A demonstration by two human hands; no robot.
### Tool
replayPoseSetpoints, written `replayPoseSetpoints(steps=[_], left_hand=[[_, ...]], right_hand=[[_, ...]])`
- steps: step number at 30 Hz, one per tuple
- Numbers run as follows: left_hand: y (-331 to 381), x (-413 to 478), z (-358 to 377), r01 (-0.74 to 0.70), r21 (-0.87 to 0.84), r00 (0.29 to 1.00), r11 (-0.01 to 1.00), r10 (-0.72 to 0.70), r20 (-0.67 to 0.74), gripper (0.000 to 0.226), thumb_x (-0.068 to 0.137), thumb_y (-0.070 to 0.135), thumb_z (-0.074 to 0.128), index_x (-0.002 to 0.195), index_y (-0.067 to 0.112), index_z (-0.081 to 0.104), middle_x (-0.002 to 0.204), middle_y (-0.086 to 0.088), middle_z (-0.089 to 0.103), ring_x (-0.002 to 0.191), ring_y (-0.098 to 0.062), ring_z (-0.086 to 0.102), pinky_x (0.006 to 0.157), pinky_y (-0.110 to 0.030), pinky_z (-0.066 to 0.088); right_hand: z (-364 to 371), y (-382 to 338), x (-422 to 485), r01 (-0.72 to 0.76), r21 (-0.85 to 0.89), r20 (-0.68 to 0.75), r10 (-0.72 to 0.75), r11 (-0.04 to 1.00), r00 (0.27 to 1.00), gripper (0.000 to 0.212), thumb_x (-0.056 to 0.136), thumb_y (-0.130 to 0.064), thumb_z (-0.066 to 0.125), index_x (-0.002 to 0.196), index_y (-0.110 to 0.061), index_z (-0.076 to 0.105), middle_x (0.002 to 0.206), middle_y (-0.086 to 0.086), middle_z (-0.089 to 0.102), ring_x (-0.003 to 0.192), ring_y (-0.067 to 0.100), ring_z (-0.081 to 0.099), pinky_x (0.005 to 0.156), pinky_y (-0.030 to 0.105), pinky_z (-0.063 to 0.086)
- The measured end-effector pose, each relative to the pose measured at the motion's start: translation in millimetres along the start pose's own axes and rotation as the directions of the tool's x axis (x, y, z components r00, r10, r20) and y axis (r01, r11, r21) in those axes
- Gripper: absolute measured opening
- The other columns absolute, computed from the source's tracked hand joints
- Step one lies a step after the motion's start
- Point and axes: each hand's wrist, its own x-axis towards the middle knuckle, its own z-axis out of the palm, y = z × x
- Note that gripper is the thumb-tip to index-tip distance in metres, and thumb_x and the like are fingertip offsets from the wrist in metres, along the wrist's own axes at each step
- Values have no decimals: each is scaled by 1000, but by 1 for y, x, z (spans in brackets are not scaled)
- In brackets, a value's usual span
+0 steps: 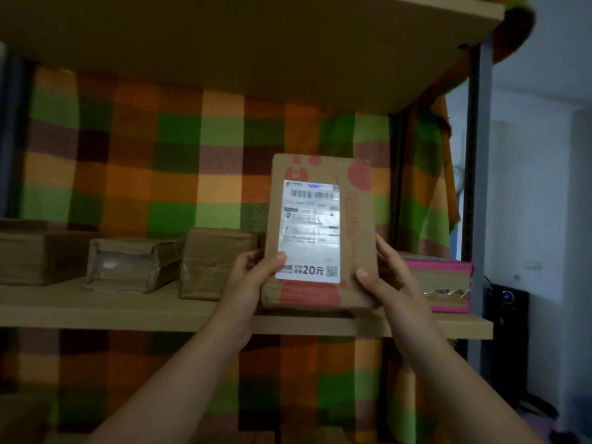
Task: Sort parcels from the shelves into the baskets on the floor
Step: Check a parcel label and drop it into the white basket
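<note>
I hold a flat cardboard parcel [355, 251] with red print and a white shipping label upright in front of the middle shelf [128, 310]. My left hand [253, 277] grips its lower left edge, thumb on the label. My right hand [389, 277] grips its lower right edge. Three brown taped parcels lie on the shelf to the left: one at the far left [38, 251], one with clear tape [128, 264], and one [214, 261] right beside my left hand. A pink-edged parcel [445, 283] lies on the shelf behind my right hand. No baskets are in view.
A checked orange, green and brown cloth [160, 149] hangs behind the shelves. A shelf board [256, 43] runs overhead. A metal upright [477, 187] stands at the right. Past it sits a black speaker [507, 315] by a white wall.
</note>
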Motion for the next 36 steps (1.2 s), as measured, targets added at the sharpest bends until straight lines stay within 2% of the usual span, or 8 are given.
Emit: replayPoseSetpoints(steps=[3, 6, 10, 16, 25, 32, 34, 36], left_hand=[[2, 2, -1, 5, -40, 1000, 999, -4, 26, 61, 58, 39, 68, 114, 18, 53, 80, 2, 75, 69, -13, 71, 60, -29, 50], [4, -1, 0, 16, 15, 996, 1000, -18, 82, 62, 59, 44, 67, 116, 20, 57, 89, 3, 76, 79, -13, 71, 65, -28, 52], [5, -7, -1, 11, 53, 987, 999, -20, 162, 74, 62, 44, 67, 131, 25, 52, 106, 2, 73, 101, -19, 68, 91, -44, 51], [10, -10, -3, -51, 15, 970, 999, 46, 240, 77, 64, 27, 66, 138, 28, 43, 109, 2, 72, 96, -17, 70, 75, -29, 59], [13, -9, -2, -90, 113, 976, 989, 65, 207, 85, 59, 44, 67, 140, 30, 43, 112, 3, 71, 100, -16, 69, 90, -38, 52], [18, -17, 8, -121, 190, 992, 974, 113, 51, 54, 69, 62, 48, 112, 34, 65, 92, 14, 74, 94, -7, 68, 88, -34, 51], [20, -16, 10, -124, 166, 992, 978, 115, 59, 33, 78, 57, 44, 94, 39, 66, 81, 22, 73, 81, 7, 66, 77, -24, 52], [21, -16, 12, -155, 191, 986, 969, 142, 82, 20, 87, 45, 45, 96, 43, 62, 78, 25, 70, 71, 15, 62, 61, -10, 49]], right_hand=[[1, 2, -7, 4, -20, 89, -2, 1000, 996, 78, 62, -56, 74, 128, -63, 32, 126, -30, 49, 118, -2, 48, 103, 34, 40], [7, 3, -10, 39, 15, 63, -40, 999, 997, 77, 73, -46, 64, 138, -53, 24, 121, -37, 44, 111, -15, 44, 100, 20, 38], [5, 3, -11, 97, 20, 31, -98, 995, 995, 74, 74, -40, 66, 134, -56, 25, 131, -32, 44, 122, -8, 44, 105, 27, 38], [0, 5, -11, 166, -12, 30, -165, 986, 986, 80, 61, -46, 72, 124, -71, 27, 136, -17, 50, 125, 2, 48, 106, 41, 42], [-1, -1, -10, 121, -22, 13, -121, 992, 993, 81, 66, -41, 77, 124, -69, 28, 137, -18, 49, 129, 6, 44, 108, 46, 39], [2, -13, -3, 42, -11, -139, -43, 999, 989, 60, 76, -24, 70, 132, -32, 48, 114, -9, 66, 103, 9, 64, 81, 23, 56], [3, -16, 2, 4, 9, -186, -2, 1000, 982, 46, 79, -26, 68, 123, -31, 54, 109, -8, 67, 100, 12, 65, 81, 30, 56], [3, -20, 9, -52, 26, -235, 56, 998, 970, 42, 83, -32, 64, 123, -24, 55, 112, -3, 66, 102, 16, 63, 85, 39, 55]])
